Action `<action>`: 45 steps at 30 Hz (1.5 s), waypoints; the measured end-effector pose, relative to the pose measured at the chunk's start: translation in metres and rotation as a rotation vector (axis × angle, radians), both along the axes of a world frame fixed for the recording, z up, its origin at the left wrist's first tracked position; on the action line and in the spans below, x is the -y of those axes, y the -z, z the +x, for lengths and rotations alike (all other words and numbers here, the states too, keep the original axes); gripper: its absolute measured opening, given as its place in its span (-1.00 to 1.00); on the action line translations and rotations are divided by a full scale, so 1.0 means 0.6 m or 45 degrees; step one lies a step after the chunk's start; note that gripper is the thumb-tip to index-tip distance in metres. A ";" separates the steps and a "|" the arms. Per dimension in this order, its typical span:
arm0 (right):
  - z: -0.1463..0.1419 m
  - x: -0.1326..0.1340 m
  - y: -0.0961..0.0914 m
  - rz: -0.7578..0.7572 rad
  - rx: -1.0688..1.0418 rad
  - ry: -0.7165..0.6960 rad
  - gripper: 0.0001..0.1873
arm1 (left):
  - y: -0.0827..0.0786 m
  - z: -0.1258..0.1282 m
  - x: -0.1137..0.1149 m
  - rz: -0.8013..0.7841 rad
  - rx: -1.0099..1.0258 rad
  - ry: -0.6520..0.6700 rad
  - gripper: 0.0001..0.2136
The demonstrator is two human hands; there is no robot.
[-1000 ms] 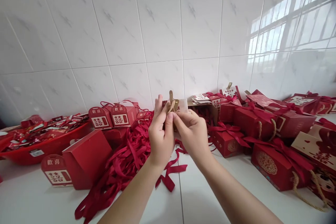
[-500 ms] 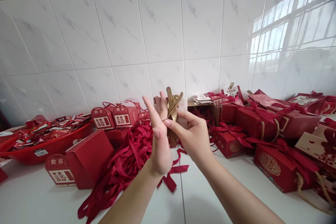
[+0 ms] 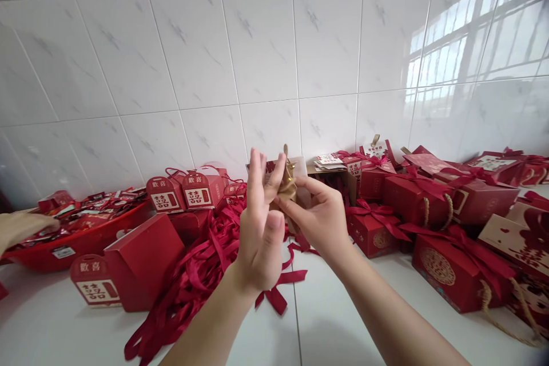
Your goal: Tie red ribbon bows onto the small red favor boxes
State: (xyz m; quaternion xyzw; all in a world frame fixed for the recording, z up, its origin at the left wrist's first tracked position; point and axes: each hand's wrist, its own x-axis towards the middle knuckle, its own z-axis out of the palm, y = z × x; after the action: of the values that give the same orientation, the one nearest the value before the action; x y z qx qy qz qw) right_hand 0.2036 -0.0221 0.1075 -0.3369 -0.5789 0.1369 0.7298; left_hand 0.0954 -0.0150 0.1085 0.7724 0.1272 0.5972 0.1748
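Note:
My right hand (image 3: 323, 217) pinches a small gold pouch (image 3: 288, 186) with ear-like flaps and gold beads at its top. My left hand (image 3: 262, 240) is upright just left of the pouch, fingers stretched out, with its fingertips against or close to the pouch. The left fingers and palm hide part of the pouch. Below and left of my hands lies a heap of dark red ribbons (image 3: 193, 271). A pale printed card or box (image 3: 300, 166) shows behind the pouch, mostly covered.
At left, another person's hand (image 3: 28, 229) reaches into a red basin (image 3: 107, 227) of wrapped sweets. An open red gift box (image 3: 143, 263) stands before it. Several ribbon-tied red boxes (image 3: 450, 263) crowd the right. A tiled wall (image 3: 266, 57) rises behind.
The pouch has turned, so its flaps now show edge-on. My left fingers have straightened and lie closer together beside it. Another person's hand has come in at the left, over the basin.

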 end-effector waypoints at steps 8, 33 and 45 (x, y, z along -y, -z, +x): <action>0.000 -0.011 0.010 -0.030 -0.174 -0.085 -0.59 | 0.009 0.015 -0.003 0.032 -0.163 0.070 -0.40; 0.020 -0.051 0.007 -0.463 -1.175 -0.764 -0.75 | 0.033 0.030 -0.058 0.365 -0.205 -0.774 -0.71; 0.047 -0.088 0.026 -0.541 -1.188 -0.724 -0.66 | 0.036 0.037 -0.055 0.470 -0.068 -0.721 -0.66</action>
State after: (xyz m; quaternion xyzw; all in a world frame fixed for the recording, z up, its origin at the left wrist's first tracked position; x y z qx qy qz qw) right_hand 0.2316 0.0307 0.0918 -0.2113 -0.2239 0.5744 0.7585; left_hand 0.1176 0.0182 0.0869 0.7404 0.2308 0.6145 -0.1444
